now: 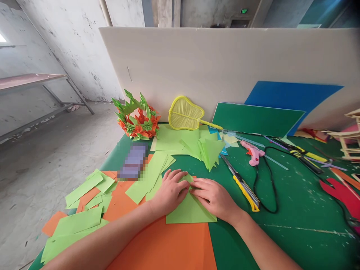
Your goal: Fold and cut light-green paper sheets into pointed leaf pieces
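Note:
Both my hands press on a light green paper sheet (189,212) lying partly on an orange sheet (168,247) on the green table (289,210). My left hand (171,190) lies on the paper's upper left with fingers bent over a folded corner. My right hand (211,195) presses down on the fold from the right, fingers together. The paper's top edge is folded into a point between my fingertips.
Folded green pieces (209,150) and loose green and orange strips (84,202) lie around. A green-orange paper wreath (137,120), yellow fan (185,114), yellow utility knife (243,185), pink glue gun (253,153) with black cord, and upright boards (257,120) sit behind.

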Action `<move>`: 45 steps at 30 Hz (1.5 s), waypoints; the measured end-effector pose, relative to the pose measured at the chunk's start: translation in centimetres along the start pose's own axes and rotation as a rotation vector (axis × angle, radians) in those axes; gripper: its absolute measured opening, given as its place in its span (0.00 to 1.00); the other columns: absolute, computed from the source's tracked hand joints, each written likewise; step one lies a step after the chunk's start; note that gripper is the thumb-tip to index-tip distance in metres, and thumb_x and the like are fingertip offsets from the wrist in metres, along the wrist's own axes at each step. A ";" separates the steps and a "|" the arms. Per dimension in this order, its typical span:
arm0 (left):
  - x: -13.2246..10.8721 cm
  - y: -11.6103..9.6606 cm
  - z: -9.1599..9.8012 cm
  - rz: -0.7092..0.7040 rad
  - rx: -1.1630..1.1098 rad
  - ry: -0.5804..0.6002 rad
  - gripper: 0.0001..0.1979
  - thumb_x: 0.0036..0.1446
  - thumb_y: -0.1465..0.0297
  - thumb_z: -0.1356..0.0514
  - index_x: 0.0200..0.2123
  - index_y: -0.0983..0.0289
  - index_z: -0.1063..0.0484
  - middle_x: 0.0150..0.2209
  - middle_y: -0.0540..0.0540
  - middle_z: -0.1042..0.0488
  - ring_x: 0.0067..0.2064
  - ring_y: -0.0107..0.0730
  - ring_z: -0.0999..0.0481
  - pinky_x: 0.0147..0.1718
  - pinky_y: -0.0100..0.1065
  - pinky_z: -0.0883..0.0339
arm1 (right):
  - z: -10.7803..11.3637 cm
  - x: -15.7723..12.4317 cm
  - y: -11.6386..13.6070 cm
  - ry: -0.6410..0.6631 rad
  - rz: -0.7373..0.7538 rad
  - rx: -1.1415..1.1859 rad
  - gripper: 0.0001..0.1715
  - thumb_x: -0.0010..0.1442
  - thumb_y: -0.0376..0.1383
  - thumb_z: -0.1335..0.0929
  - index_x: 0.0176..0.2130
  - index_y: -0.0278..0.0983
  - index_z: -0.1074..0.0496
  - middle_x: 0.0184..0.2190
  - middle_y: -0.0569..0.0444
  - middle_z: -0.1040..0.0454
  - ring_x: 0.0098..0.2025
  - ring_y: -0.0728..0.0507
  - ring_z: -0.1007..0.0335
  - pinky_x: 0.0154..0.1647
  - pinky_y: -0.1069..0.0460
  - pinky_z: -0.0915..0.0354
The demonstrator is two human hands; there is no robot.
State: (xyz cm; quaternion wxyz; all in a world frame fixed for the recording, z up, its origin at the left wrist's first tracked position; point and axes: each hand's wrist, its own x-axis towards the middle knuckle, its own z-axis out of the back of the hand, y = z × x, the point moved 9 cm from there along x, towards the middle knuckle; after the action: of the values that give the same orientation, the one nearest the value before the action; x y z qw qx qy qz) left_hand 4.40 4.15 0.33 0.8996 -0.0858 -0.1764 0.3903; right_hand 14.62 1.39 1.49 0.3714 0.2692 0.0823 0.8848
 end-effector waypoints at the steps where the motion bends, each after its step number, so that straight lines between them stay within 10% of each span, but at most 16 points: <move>1: 0.0 0.0 0.0 0.004 0.001 0.009 0.07 0.64 0.70 0.46 0.36 0.59 0.28 0.58 0.54 0.32 0.61 0.46 0.37 0.59 0.54 0.45 | 0.0 0.0 0.0 0.000 0.001 -0.001 0.14 0.66 0.30 0.37 0.43 0.40 0.22 0.48 0.51 0.22 0.55 0.41 0.30 0.54 0.45 0.31; 36: 0.2 -0.2 1.0 0.089 0.009 -0.035 0.08 0.58 0.67 0.42 0.42 0.57 0.32 0.53 0.52 0.29 0.57 0.47 0.35 0.60 0.57 0.56 | 0.6 0.5 -0.3 -0.060 -0.074 0.076 0.11 0.66 0.32 0.37 0.40 0.39 0.26 0.40 0.50 0.22 0.43 0.41 0.30 0.47 0.43 0.31; 45: 0.4 -0.1 0.8 0.087 0.012 -0.027 0.05 0.57 0.67 0.42 0.39 0.57 0.31 0.53 0.52 0.29 0.57 0.47 0.35 0.60 0.58 0.56 | -0.9 0.5 -1.0 0.000 -0.174 0.002 0.05 0.67 0.33 0.38 0.39 0.40 0.33 0.53 0.48 0.28 0.50 0.39 0.33 0.47 0.42 0.31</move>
State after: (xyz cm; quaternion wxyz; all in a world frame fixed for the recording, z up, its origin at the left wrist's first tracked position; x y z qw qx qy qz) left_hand 4.38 4.34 1.24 0.8799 -0.0826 -0.1823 0.4310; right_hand 14.48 2.53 0.56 0.4467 0.2613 0.1060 0.8491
